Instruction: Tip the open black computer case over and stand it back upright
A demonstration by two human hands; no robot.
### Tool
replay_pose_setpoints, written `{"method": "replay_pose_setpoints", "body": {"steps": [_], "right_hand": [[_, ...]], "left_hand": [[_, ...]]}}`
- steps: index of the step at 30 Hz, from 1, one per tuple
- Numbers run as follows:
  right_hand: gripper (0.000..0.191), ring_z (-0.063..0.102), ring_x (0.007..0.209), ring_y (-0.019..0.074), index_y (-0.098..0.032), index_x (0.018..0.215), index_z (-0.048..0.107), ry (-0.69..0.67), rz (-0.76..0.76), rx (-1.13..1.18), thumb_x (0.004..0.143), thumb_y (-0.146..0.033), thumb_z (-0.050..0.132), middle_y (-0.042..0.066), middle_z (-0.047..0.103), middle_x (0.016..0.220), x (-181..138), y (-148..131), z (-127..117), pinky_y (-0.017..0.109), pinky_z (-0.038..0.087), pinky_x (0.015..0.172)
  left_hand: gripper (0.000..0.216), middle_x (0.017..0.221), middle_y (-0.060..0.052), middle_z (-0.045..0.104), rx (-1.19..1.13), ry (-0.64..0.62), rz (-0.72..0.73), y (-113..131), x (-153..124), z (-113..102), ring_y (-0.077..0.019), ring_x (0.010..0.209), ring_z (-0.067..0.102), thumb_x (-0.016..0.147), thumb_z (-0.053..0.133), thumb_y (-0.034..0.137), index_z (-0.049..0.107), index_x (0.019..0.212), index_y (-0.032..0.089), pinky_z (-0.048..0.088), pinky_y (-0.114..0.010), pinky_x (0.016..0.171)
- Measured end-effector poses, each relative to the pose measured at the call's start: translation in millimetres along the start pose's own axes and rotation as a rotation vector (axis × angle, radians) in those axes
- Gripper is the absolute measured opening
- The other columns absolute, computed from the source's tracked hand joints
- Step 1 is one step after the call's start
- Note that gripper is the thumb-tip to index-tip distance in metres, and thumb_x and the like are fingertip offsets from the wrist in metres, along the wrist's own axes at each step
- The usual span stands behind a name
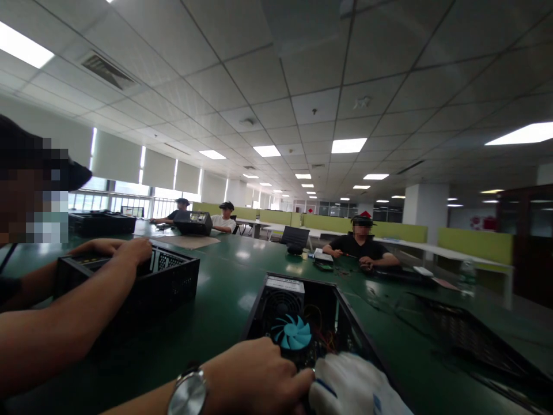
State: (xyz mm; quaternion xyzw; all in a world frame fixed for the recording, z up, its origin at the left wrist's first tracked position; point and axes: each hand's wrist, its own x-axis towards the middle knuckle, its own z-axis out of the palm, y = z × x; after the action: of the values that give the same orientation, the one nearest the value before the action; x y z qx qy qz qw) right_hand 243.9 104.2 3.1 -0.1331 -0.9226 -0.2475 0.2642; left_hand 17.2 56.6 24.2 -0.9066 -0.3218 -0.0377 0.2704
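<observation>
Big open office with green dividers, everyone sat round a long dark green counter (224,282). Right in front sits an open computer case (345,323) with a blue fan (291,332), a power supply (283,291) and orange wires inside. Left hand (254,377), bare with a watch (188,393), is curled shut at the case's near edge; can't tell on what. Right hand (354,386), in a white glove, rests beside it, grip hidden. Looks like rigid, heavy sheet metal with sharp edges, so I'd grab the frame, not the fan. The person on the left has an arm (86,300) lying over another black case (142,282).

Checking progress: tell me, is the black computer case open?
Open: the black computer case lacks a top panel, exposing the blue fan.
</observation>
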Motion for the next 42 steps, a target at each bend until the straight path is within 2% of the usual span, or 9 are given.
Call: {"method": "replay_pose_setpoints", "body": {"steps": [3, 6, 9, 12, 17, 23, 27, 33, 42], "right_hand": [[0.021, 0.06, 0.07, 0.022, -0.022, 0.088, 0.063, -0.061, 0.006, -0.111, 0.096, -0.039, 0.053, 0.007, 0.066, 0.083, 23.5, 56.5, 35.9, 0.032, 0.041, 0.06], [0.02, 0.063, 0.091, 0.025, -0.019, 0.102, 0.067, -0.261, 0.347, -0.168, 0.098, -0.033, 0.054, 0.012, 0.068, 0.1, 43.3, 106.1, 61.8, 0.034, 0.044, 0.078], [0.027, 0.064, 0.101, 0.027, -0.016, 0.116, 0.065, -0.32, 0.599, -0.167, 0.089, -0.019, 0.062, 0.015, 0.068, 0.112, 48.2, 128.8, 80.0, 0.034, 0.045, 0.084], [0.036, 0.066, 0.103, 0.0276, -0.019, 0.124, 0.063, -0.339, 0.724, -0.131, 0.088, -0.022, 0.063, 0.013, 0.068, 0.116, 29.8, 126.5, 92.4, 0.035, 0.049, 0.083], [0.035, 0.067, 0.108, 0.0269, -0.02, 0.123, 0.066, -0.437, 0.928, -0.031, 0.095, -0.039, 0.056, 0.011, 0.07, 0.119, -46.4, 118.2, 96.9, 0.036, 0.052, 0.089], [0.055, 0.057, 0.126, 0.0275, -0.013, 0.144, 0.052, -0.504, 1.227, 0.09, 0.099, -0.04, 0.036, 0.017, 0.056, 0.141, -120.1, 138.2, 105.1, 0.038, 0.049, 0.101], [0.055, 0.058, 0.124, 0.0295, -0.016, 0.139, 0.057, -0.427, 1.181, 0.144, 0.093, -0.041, 0.04, 0.015, 0.057, 0.14, -130.1, 148.9, 124.9, 0.041, 0.049, 0.1], [0.05, 0.054, 0.127, 0.032, -0.024, 0.129, 0.064, -0.387, 1.144, 0.187, 0.088, -0.048, 0.048, 0.009, 0.062, 0.135, -136.7, 158.5, 137.3, 0.043, 0.048, 0.102], [0.053, 0.047, 0.131, 0.0395, -0.022, 0.134, 0.063, -0.5, 0.948, 0.092, 0.084, -0.037, 0.051, 0.012, 0.052, 0.146, -151.4, 163.1, 142.2, 0.05, 0.045, 0.103]], "left_hand": [[0.039, 0.081, -0.003, 0.07, -0.006, 0.039, -0.111, -51.4, 43.1, 44.2, -0.0202, 0.066, 0.066, 0.098, 0.049, 0.056, 0.058, 0.114, 0.022, 0.048, -0.03, 0.06], [0.033, 0.106, -0.01, 0.07, 0.004, 0.122, -0.302, -84.9, 94.5, 79.8, -0.0262, 0.103, 0.065, 0.1, 0.052, 0.039, 0.058, 0.128, 0.024, 0.05, -0.041, 0.09], [0.051, 0.136, -0.019, 0.057, -0.013, 0.219, -0.516, -85.4, 139.5, 103.7, -0.0339, 0.131, 0.049, 0.099, 0.038, 0.013, 0.043, 0.149, 0.023, 0.038, -0.057, 0.106], [0.06, 0.155, -0.021, 0.037, -0.061, 0.276, -0.568, -68.0, 158.2, 124.7, -0.0368, 0.146, 0.03, 0.097, 0.034, 0.009, 0.032, 0.156, 0.022, 0.03, -0.06, 0.112], [0.061, 0.161, -0.008, 0.03, -0.187, 0.258, -0.442, -52.3, 117.6, 158.7, -0.03, 0.147, 0.027, 0.092, 0.047, 0.007, 0.043, 0.147, 0.032, 0.026, -0.052, 0.118], [0.043, 0.133, -0.012, 0.051, -0.323, 0.253, -0.676, -52.6, 54.7, 175.7, -0.0233, 0.121, 0.051, 0.095, 0.039, 0.006, 0.049, 0.135, 0.019, 0.044, -0.043, 0.103], [0.026, 0.116, -0.006, 0.057, -0.466, 0.145, -0.658, -42.4, 42.4, 182.2, -0.017, 0.102, 0.058, 0.101, 0.039, 0.019, 0.056, 0.121, 0.02, 0.051, -0.029, 0.087], [0.022, 0.118, -0.004, 0.058, -0.626, 0.0, -0.502, -34.4, 45.2, 182.1, -0.02, 0.104, 0.054, 0.099, 0.048, 0.026, 0.061, 0.116, 0.025, 0.046, -0.035, 0.093], [0.029, 0.122, -0.003, 0.058, -0.711, -0.064, -0.516, -36.0, 42.4, 176.5, -0.0206, 0.105, 0.054, 0.1, 0.044, 0.028, 0.055, 0.127, 0.029, 0.045, -0.038, 0.092]]}}
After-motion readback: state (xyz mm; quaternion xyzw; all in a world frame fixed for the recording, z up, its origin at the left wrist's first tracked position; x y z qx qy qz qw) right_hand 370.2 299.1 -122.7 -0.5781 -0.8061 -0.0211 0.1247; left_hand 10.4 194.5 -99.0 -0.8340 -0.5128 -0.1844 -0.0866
